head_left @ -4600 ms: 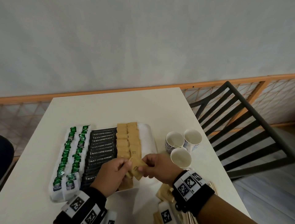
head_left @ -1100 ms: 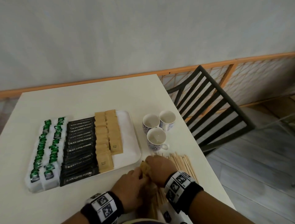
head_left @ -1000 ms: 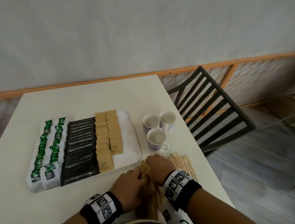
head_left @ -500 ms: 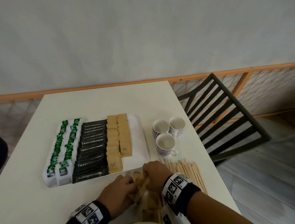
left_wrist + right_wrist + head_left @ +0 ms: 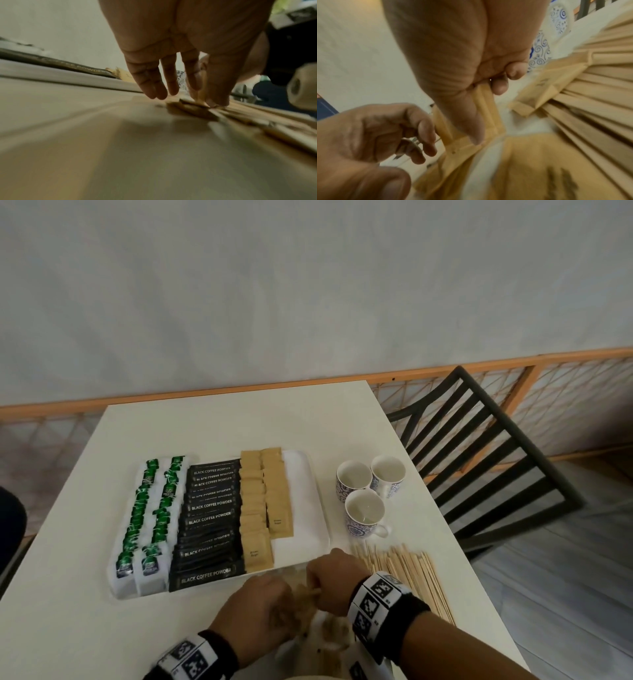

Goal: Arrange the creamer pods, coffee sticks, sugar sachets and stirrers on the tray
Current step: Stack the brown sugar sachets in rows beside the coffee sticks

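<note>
sugar sachet (image 5: 485,108) | pinched by right hand (image 5: 334,580) fingers | left hand (image 5: 260,611) fingers loosely apart beside it

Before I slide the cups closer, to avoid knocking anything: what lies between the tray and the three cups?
Head view: only bare table between the tray rim and the cups.

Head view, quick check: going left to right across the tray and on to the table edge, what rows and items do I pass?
creamer pods → coffee sticks → sugar sachets → bare strip of the tray → three cups; the stirrers lie nearer, beside the right hand.
</note>
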